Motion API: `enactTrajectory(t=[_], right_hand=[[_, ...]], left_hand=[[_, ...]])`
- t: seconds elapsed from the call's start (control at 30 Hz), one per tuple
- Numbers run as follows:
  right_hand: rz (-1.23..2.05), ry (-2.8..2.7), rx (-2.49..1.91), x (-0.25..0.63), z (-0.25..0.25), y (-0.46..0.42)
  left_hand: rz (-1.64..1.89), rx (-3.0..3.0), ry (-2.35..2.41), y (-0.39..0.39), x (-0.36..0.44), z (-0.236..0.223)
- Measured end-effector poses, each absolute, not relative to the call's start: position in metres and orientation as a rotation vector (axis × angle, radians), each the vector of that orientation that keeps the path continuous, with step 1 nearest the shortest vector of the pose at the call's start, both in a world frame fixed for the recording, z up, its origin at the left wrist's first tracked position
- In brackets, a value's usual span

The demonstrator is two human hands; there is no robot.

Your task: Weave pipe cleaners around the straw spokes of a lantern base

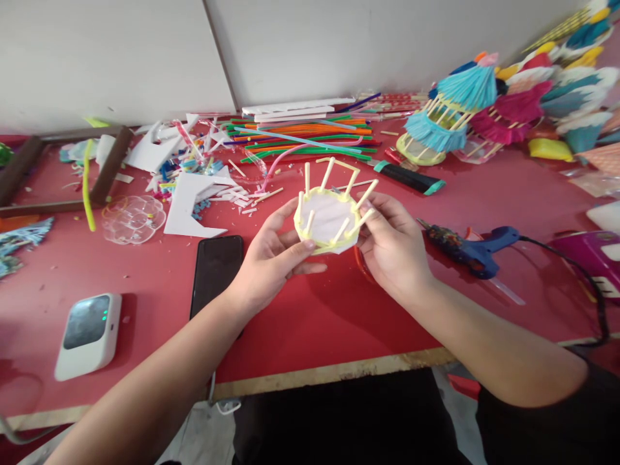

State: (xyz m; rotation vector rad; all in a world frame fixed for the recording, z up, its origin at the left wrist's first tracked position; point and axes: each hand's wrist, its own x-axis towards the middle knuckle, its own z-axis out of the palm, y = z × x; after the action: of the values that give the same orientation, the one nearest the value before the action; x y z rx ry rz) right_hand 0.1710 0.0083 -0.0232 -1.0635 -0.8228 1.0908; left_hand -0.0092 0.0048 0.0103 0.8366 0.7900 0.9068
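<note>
Both hands hold up a small round craft base [332, 218] above the red table. It has a white disc bottom, a fuzzy pale-yellow rim and several short cream sticks standing round its edge. A thin yellow strip [343, 164] spans the tops of sticks on the far side. My left hand [268, 255] grips the base at its left and near edge, thumb on the rim. My right hand [394, 240] is closed at the right side, thumb and fingers around a stick and the rim there. Its fingertips are partly hidden.
A blue glue gun [467, 248] with a black cord lies right. A black-green cutter [411, 177] and pipe cleaners [310, 137] lie behind. Left are a phone [216, 274], a white device [88, 336] and foam scraps [186, 206]. Fringed blue craft [436, 132] stands at back right.
</note>
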Motion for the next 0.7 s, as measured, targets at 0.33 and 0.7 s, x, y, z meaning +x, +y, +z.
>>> enactTrajectory(t=[0.33,0.7], right_hand=[[0.652,-1.411,-1.093,0.171,-0.011,-0.016],[-0.006,-1.877,-1.004,0.175,-0.01,-0.01]], left_hand=[[1.082,0.869,0.826,0.006,-0.009,0.004],[0.985,0.864,0.772,0.003,-0.009,0.004]])
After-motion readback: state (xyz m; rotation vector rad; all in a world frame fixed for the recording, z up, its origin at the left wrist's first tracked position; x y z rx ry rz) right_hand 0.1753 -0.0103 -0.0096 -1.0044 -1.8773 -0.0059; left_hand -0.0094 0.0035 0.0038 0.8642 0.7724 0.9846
